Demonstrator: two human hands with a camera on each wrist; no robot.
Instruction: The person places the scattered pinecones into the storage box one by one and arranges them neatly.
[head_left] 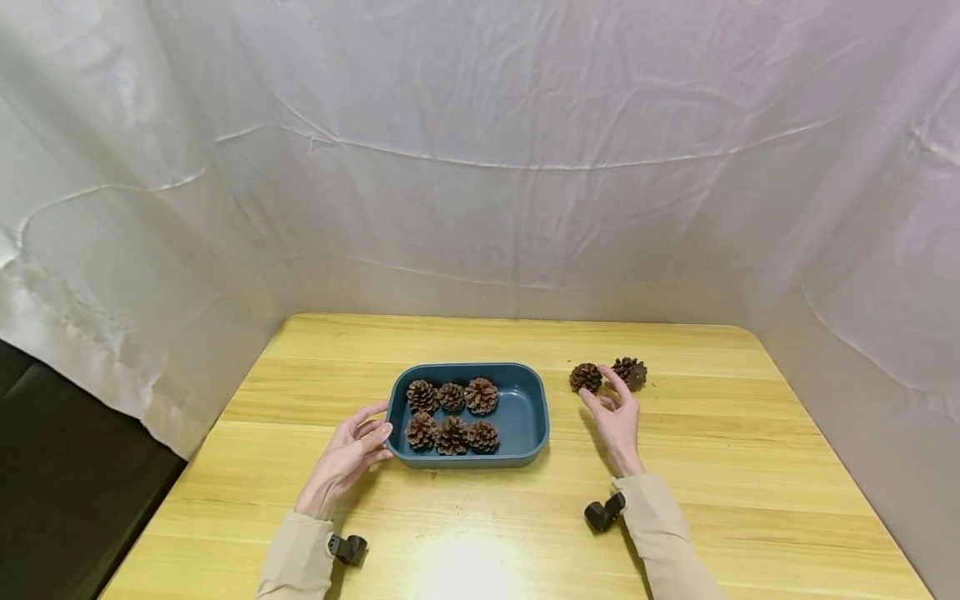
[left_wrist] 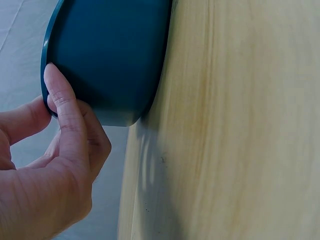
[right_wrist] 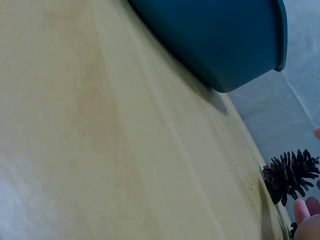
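Note:
A dark blue rectangular dish (head_left: 450, 461) stands on the table, with several brown pine cones (head_left: 452, 436) in two rows inside it. My left hand (head_left: 351, 454) grips the dish's left end; in the left wrist view the fingers and thumb (left_wrist: 27, 119) pinch its rim. To the right of the dish, my right hand (head_left: 618, 421) reaches to a loose pine cone (head_left: 584, 378), thumb and forefinger spread about its near right side. In the right wrist view that cone (right_wrist: 290, 175) sits on the tabletop beside the fingertips (right_wrist: 301, 210), with much of the hand out of frame.
Another loose pine cone (head_left: 630, 372) lies just right of the right hand's fingers. The wooden table (head_left: 465, 517) is bounded by pale hanging cloth (head_left: 517, 208) at the back and sides. Something black (head_left: 67, 483) stands at the lower left.

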